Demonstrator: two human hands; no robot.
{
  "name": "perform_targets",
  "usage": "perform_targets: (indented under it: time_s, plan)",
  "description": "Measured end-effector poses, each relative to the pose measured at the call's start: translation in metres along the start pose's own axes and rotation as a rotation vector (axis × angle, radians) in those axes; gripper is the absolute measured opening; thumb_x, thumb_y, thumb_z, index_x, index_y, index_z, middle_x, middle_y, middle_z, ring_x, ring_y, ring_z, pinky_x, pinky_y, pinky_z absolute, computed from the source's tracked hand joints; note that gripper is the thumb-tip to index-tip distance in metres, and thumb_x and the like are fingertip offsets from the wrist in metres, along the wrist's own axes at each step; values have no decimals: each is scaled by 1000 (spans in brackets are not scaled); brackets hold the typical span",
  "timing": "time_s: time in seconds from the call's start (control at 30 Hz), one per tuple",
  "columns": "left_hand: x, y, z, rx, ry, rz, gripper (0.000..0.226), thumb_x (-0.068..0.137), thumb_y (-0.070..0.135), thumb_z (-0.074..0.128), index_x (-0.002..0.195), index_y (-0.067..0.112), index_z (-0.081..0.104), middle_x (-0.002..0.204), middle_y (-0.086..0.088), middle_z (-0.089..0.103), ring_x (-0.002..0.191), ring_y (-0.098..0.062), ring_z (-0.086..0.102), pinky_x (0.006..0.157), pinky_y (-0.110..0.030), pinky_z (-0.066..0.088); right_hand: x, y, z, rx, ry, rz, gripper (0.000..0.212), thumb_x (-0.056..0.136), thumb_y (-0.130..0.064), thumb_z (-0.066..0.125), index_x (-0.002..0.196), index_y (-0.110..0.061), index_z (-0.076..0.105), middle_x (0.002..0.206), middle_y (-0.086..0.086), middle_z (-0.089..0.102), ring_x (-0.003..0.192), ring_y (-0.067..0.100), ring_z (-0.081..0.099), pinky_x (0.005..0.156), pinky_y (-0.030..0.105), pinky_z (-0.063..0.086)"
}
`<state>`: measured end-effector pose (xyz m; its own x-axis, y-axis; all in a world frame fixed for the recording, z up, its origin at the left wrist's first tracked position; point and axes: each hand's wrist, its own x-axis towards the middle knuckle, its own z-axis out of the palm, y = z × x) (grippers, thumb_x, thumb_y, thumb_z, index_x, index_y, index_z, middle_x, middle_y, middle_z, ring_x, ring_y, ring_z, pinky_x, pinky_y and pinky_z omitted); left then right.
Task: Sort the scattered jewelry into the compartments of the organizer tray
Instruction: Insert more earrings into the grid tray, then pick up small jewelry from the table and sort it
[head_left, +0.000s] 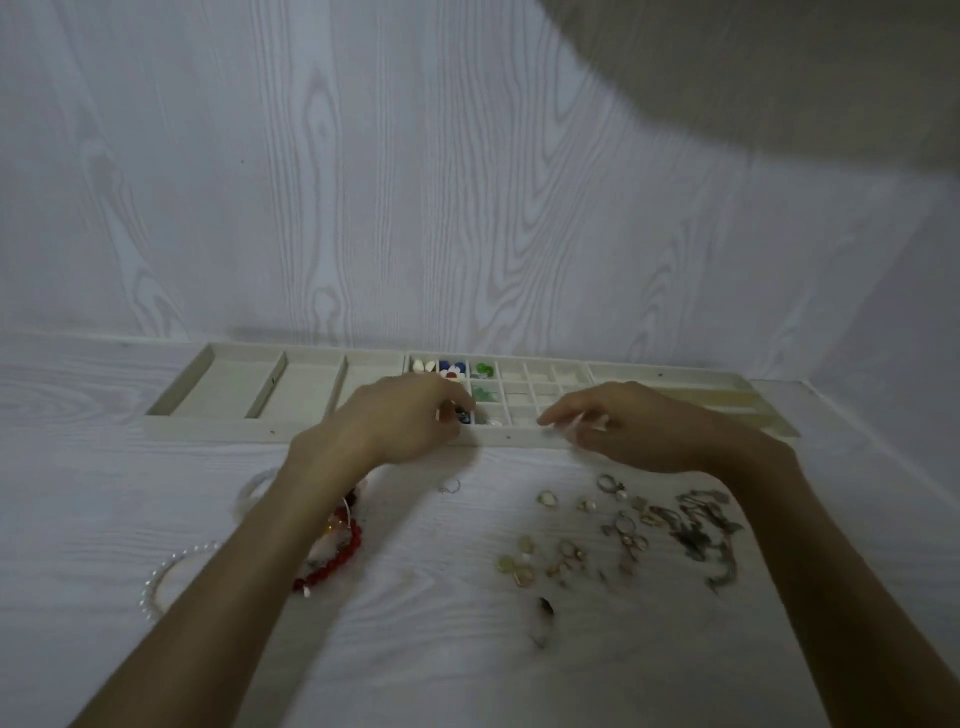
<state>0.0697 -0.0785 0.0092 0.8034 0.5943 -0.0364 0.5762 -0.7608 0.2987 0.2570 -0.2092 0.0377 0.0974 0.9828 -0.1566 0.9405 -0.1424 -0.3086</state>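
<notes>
My left hand (402, 415) hovered over the organizer tray (311, 387), fingertips pinching a small dark bead (462, 415) right above the near row of small compartments. Right hand (631, 426) hung by the tray's front rim, fingers loosely curled; looked like it pinched sth pale, but too blurry, can't tell. Risk imo: compartments tiny & close-packed, so a sloppy release could've dropped the bead into the wrong slot w/ the green pieces (485, 392). My forearm sat over the red bracelet (337, 561), could've dragged it. Loose rings (618, 525) remained on the table.
</notes>
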Motion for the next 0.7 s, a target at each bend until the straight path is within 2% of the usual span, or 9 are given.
perform_targets:
  time_s: [0.17, 0.27, 0.33, 0.4, 0.5, 0.6, 0.7]
  plan:
    - [-22, 19, 28, -35, -85, 65, 33, 95, 23, 48, 124, 36, 58, 120, 13, 59, 104, -9, 57, 88, -29, 47, -47, 21, 17, 45, 96, 53, 29, 92, -14, 52, 110, -32, 66, 106, -12, 67, 92, 4, 61, 84, 25, 51]
    - [-37, 30, 41, -161, -90, 122, 31, 94, 18, 51, 120, 34, 61, 117, 14, 62, 97, -4, 57, 90, -31, 49, -69, 25, 36, 86, 190, 56, 23, 91, -20, 57, 101, -35, 70, 104, -13, 69, 90, 0, 60, 83, 26, 51]
    - [-45, 34, 49, -206, -72, 141, 32, 93, 16, 52, 118, 34, 62, 117, 14, 63, 99, -4, 59, 90, -32, 49, -80, 23, 51, 112, 250, 42, 20, 90, -22, 60, 99, -36, 71, 104, -15, 69, 91, -1, 60, 83, 24, 50]
    - [-52, 37, 55, -204, -82, 143, 33, 93, 15, 52, 119, 33, 62, 118, 14, 62, 101, -5, 59, 89, -29, 48, -88, 19, 64, 116, 292, 13, 19, 90, -23, 60, 101, -34, 71, 104, -17, 68, 91, -2, 58, 81, 21, 47]
    - [-60, 40, 59, -175, -127, 145, 34, 93, 15, 53, 121, 31, 61, 117, 13, 61, 101, -6, 59, 89, -28, 47, -90, 12, 81, 77, 308, -13, 23, 94, -24, 55, 113, -30, 67, 111, -16, 63, 102, 4, 51, 86, 21, 40]
    - [-63, 40, 58, -171, -133, 122, 36, 89, 13, 55, 118, 33, 62, 103, 19, 60, 91, -3, 57, 83, -25, 46, -82, 5, 95, 60, 360, -69, 25, 95, -24, 53, 117, -30, 64, 116, -10, 61, 112, 10, 47, 94, 27, 37]
    - [-65, 39, 63, -193, -34, 58, 21, 85, 25, 62, 102, 37, 67, 88, 21, 63, 78, 0, 58, 72, -21, 45, -73, -7, 101, 17, 385, -76, 27, 94, -24, 53, 119, -30, 63, 119, -9, 59, 117, 11, 42, 92, 21, 28]
